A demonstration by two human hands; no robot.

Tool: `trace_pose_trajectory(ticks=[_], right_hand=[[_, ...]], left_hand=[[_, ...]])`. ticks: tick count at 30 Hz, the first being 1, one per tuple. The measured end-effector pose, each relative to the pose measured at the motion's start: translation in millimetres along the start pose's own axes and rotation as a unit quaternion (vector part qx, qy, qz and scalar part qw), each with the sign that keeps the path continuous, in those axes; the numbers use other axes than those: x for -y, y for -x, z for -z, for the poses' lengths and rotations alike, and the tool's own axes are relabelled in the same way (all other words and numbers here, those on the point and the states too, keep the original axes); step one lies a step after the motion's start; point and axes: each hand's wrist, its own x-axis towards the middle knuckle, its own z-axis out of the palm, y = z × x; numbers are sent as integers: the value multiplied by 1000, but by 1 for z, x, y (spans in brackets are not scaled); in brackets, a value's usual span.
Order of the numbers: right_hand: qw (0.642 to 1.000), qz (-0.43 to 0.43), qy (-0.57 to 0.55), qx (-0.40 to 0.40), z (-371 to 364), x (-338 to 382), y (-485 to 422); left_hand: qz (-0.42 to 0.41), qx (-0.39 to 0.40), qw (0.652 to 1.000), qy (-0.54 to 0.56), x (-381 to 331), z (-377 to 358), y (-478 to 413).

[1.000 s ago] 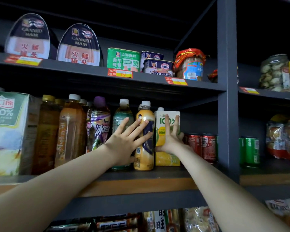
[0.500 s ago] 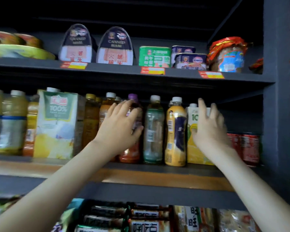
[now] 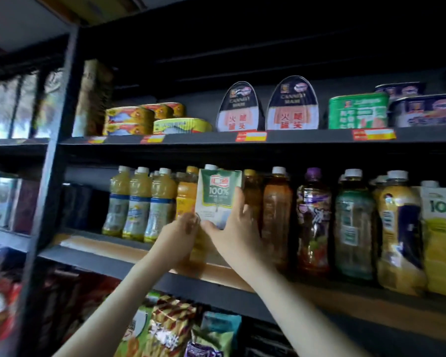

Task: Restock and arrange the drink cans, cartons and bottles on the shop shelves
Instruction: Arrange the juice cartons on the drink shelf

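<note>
A green and white juice carton marked 100% stands on the middle shelf between an orange bottle and brown tea bottles. My left hand grips its lower left side. My right hand grips its right edge and lower front, fingers curled round the corner. Both hands hide the carton's lower half. Further right stand a purple-capped bottle, a green tea bottle, a yellow and navy bottle and a second carton. Pale yellow bottles line up to the left.
The shelf above holds canned ham tins, flat fish tins and a green tin. A dark upright post stands at left. Snack bags fill the shelf below. Dark cans sit at the middle shelf's left end.
The view has swung left along the shelf. Both hands have left the bottles and the right-hand carton and now hold the green and white carton further left.
</note>
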Motion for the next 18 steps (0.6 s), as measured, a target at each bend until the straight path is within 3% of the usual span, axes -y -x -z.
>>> trace_pose_trajectory(ticks=[4,6,10,18], right_hand=[[998,-49,-12,-40,-15,7,-10],[995,-73,-28,-56,-16,9,-15],[983,-126,-96,-92,-15,10,-24],[973,-78,-161,-144,-1,-7,-18]], left_hand=[[-42,63,997,35,6,11,3],[-71,67,991,87,8,17,7],[-149,56,985,69,5,23,22],[-259,11,965,35,-4,8,33]])
